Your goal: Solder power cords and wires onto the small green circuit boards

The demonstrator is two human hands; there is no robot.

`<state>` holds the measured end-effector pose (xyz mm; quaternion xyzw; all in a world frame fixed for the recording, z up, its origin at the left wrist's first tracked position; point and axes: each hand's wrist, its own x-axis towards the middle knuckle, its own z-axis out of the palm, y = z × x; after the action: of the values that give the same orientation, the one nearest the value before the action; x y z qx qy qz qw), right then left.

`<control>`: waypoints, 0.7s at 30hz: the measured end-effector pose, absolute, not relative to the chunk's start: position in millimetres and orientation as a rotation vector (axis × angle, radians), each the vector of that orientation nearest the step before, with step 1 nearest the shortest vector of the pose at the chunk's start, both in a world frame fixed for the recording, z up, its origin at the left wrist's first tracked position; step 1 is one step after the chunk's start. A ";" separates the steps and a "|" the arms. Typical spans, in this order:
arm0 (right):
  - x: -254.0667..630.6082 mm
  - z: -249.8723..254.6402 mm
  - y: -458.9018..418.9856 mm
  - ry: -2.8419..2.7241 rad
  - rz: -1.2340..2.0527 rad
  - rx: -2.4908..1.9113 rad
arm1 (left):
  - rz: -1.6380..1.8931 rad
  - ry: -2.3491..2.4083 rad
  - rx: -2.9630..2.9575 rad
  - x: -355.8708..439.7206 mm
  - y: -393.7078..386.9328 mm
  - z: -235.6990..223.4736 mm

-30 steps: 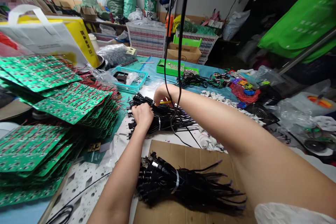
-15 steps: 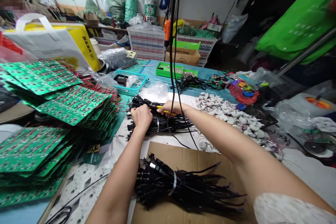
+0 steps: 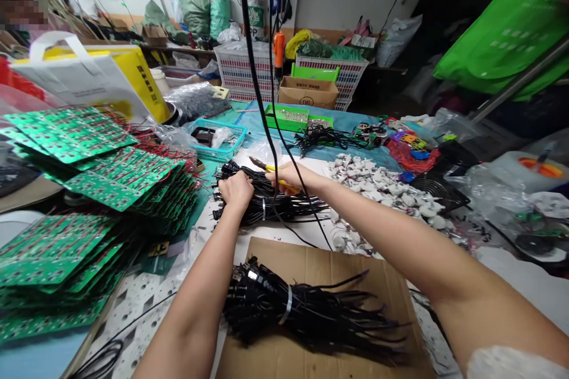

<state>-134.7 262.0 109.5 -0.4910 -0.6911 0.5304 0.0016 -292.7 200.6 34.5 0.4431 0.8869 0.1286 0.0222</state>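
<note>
My left hand (image 3: 237, 190) is closed over a bundle of black cables (image 3: 288, 208), close to the plug ends. A pale tie wraps this bundle near its middle. My right hand (image 3: 291, 177) grips yellow-handled pliers (image 3: 270, 167), whose dark jaws point left, above the cables. Whether the jaws are parted I cannot tell. Nearer to me, a second tied bundle of black cables (image 3: 306, 314) lies on a cardboard sheet (image 3: 355, 272), loose ends to the right.
Stacked green circuit boards (image 3: 111, 183) with red wires rise at left. White small parts (image 3: 382, 195) lie heaped at right. Black cables (image 3: 262, 100) hang down in front of my right hand. Behind are a blue basket (image 3: 242, 141) and a green tray (image 3: 278, 124).
The pliers have lifted off the cables, so their jaws now show above the bundle. My left hand keeps its place on the cables. The view has shifted slightly.
</note>
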 end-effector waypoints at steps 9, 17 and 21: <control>-79.3 95.1 245.2 -2.640 1.566 -1.598 | 0.460 2.695 1.527 -301.9 164.2 68.7; -85.0 94.5 239.5 -2.711 1.537 -1.696 | 0.362 2.416 1.821 -251.0 94.8 36.1; -94.2 101.0 234.1 -2.777 1.428 -1.742 | 0.337 2.418 1.844 -246.5 93.2 18.3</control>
<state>-94.2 234.1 101.0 -0.4757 -0.7583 0.3900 -0.2155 -246.5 93.2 18.3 0.6022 0.7896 0.1100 0.0409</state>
